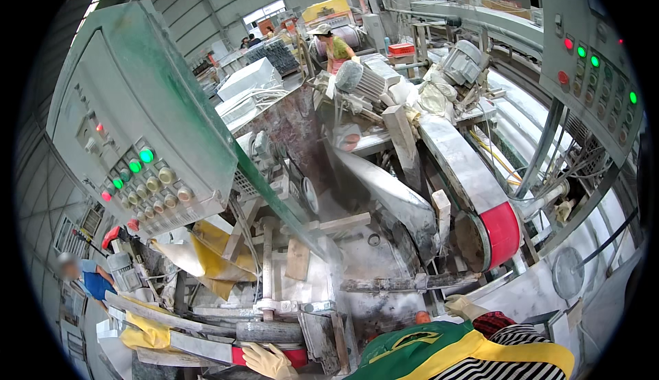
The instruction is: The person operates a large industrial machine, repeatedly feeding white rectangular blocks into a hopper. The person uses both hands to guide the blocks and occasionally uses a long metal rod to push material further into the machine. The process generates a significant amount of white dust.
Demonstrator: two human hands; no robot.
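Right now my left hand (269,361), gloved with fingers spread, lies flat on the stone strip (206,348) at its red end. My right hand (461,306), gloved too, is pressed against the machine frame (405,282); whether it grips anything I cannot tell. Judging by this, the strip isn't fed in yet. No containers near either hand.

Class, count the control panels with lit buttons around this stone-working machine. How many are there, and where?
2. One grey control panel hangs at upper left, above the machine; a second control panel hangs at upper right. Others may be hidden beyond the frame.
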